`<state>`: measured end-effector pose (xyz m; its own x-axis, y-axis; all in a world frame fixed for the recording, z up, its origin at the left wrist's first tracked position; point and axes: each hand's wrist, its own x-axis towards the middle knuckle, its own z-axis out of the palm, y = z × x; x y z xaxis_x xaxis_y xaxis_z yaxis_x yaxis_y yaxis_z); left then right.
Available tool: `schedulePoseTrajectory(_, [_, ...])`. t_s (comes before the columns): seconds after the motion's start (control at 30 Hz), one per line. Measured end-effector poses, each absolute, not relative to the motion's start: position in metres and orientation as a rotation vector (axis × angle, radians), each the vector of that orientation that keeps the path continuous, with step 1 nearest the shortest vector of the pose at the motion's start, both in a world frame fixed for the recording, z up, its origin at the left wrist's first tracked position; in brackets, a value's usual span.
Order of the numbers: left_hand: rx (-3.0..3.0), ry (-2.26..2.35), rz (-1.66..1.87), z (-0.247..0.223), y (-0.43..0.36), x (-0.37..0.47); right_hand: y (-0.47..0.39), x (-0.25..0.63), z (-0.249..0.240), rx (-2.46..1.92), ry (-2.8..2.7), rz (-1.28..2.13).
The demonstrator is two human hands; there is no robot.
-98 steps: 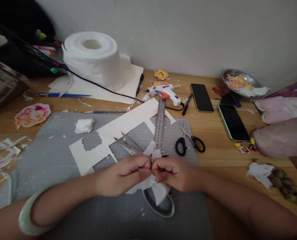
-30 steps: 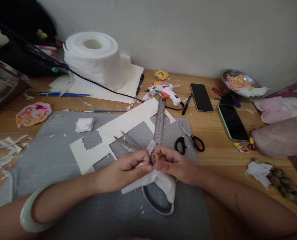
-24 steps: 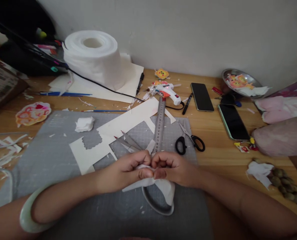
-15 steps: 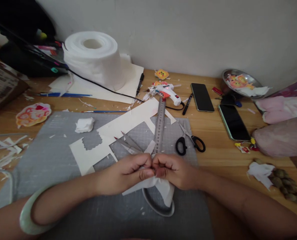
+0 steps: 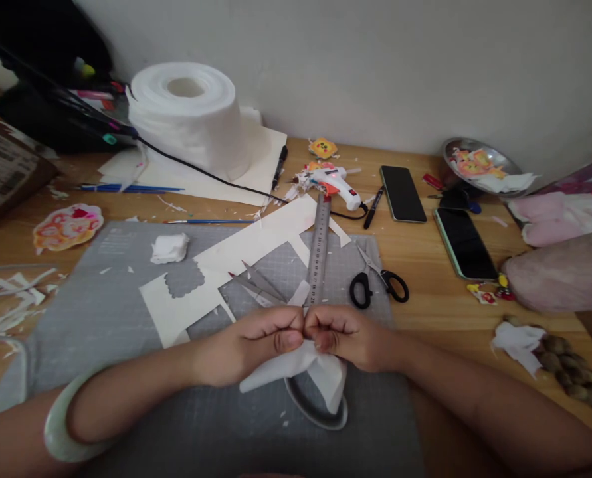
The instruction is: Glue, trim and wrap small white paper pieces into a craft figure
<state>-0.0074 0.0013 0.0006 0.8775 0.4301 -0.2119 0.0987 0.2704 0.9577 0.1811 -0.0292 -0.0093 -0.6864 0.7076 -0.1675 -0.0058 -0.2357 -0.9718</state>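
Note:
My left hand [image 5: 263, 342] and my right hand [image 5: 353, 337] meet above the cutting mat [image 5: 216, 431]. Both are closed, with thumbs and fingertips pinching a thin white tissue [image 5: 296, 365]. Its loose part hangs below the fingers in two flaps; whatever lies inside the pinch is hidden. Under the hands are large scissors [image 5: 260, 287], blades apart and pointing away, with a grey handle loop [image 5: 318, 417] showing below the tissue. Just beyond the fingers lies a metal ruler [image 5: 318, 252], beside a cut sheet of white card [image 5: 250, 242] with a scalloped notch.
Black-handled scissors [image 5: 379, 282] lie right of the ruler. Behind stand a hot glue gun [image 5: 343, 188] and a big tissue roll [image 5: 186, 126]. Two phones [image 5: 402, 192] and a metal bowl of cutouts [image 5: 480, 166] are at right. A folded white wad [image 5: 169, 247] sits on the mat's left.
The fingertips have shifted slightly, with the left thumb drawn a little to the left. The tissue's flaps hang slightly differently and more of its upper part shows. Everything else stays in place.

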Motion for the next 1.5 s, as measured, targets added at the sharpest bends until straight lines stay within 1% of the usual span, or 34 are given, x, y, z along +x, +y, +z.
schedulePoseTrajectory(0.33, [1.300,0.585,0.200,-0.001,0.000,-0.009,-0.030,0.184,-0.010,-0.809,-1.318,2.082])
schedulePoseTrajectory(0.57, [1.285,0.611,0.211,-0.002,0.001,-0.010,-0.031,0.181,-0.014,-0.758,-0.953,2.100])
schedulePoseTrajectory(0.7, [1.336,0.602,0.206,-0.002,0.002,-0.010,-0.027,0.179,-0.014,-0.864,-0.713,2.063])
schedulePoseTrajectory(0.77, [1.401,0.579,0.190,-0.001,0.002,-0.010,-0.027,0.179,-0.013,-0.966,-0.789,2.017])
schedulePoseTrajectory(0.83, [1.469,0.543,0.203,-0.001,0.002,-0.009,-0.028,0.179,-0.010,-1.026,-1.009,2.006])
schedulePoseTrajectory(0.93, [1.577,0.505,0.264,0.000,0.002,-0.007,-0.033,0.180,-0.007,-1.018,-1.254,2.071])
schedulePoseTrajectory(1.2, [1.678,0.504,0.291,0.002,0.001,-0.005,-0.037,0.177,-0.011,-1.114,-1.365,2.060])
schedulePoseTrajectory(1.4, [1.725,0.438,0.304,0.001,0.002,-0.005,-0.034,0.177,-0.006,-1.020,-1.599,1.783])
schedulePoseTrajectory(1.5, [1.697,0.436,0.300,0.002,0.003,-0.005,-0.033,0.178,-0.006,-1.014,-1.578,1.823])
